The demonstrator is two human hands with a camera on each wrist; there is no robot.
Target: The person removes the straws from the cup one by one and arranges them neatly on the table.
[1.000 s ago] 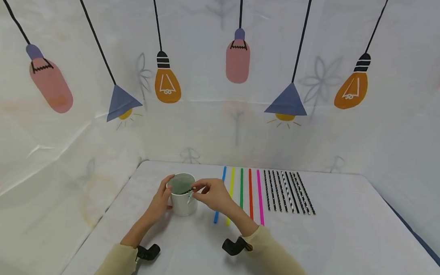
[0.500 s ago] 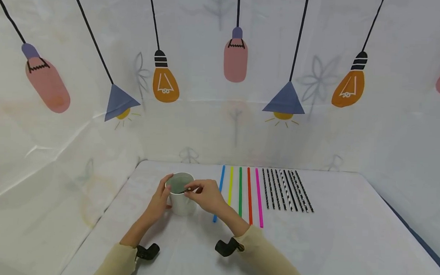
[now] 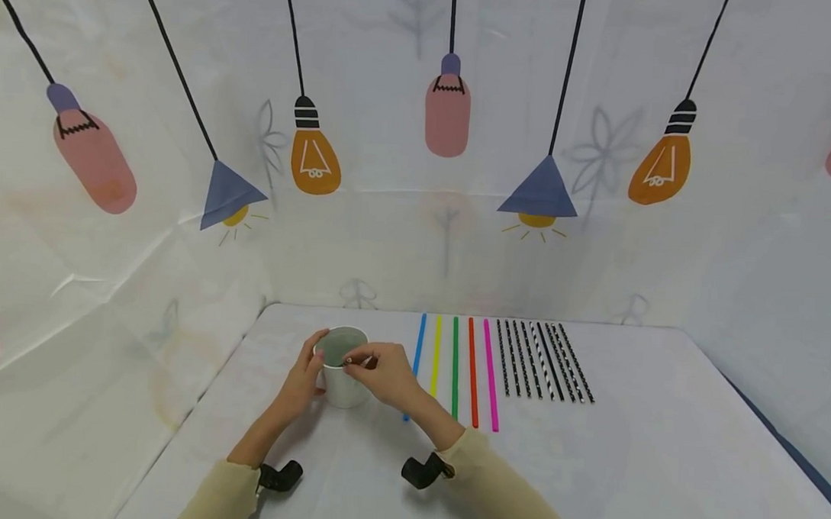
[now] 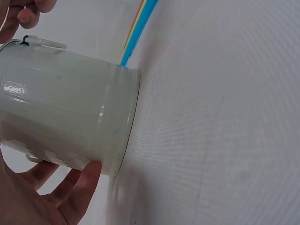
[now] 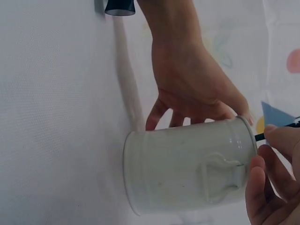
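Note:
A small white pail (image 3: 345, 387) with a loop on its side stands on the table, left of the centre. My left hand (image 3: 299, 385) steadies it from the left, thumb near the rim and fingers along the wall. My right hand (image 3: 387, 373) is at the pail's near right rim and pinches a black patterned straw (image 5: 260, 137) between thumb and fingers. Only a short piece of the straw shows at the mouth; the rest is hidden by the fingers and the pail.
Right of the pail lie blue (image 3: 419, 347), yellow (image 3: 437, 352), green (image 3: 455, 368), red (image 3: 473, 368) and pink straws (image 3: 490, 369). Beyond them is a row of several black-and-white patterned straws (image 3: 550, 361). A white printed sheet (image 3: 388, 243) hangs behind the table.
My right hand has shifted left and slightly down across the pail's mouth with the straw, and less of the straw shows. The left hand and pail have stayed put.

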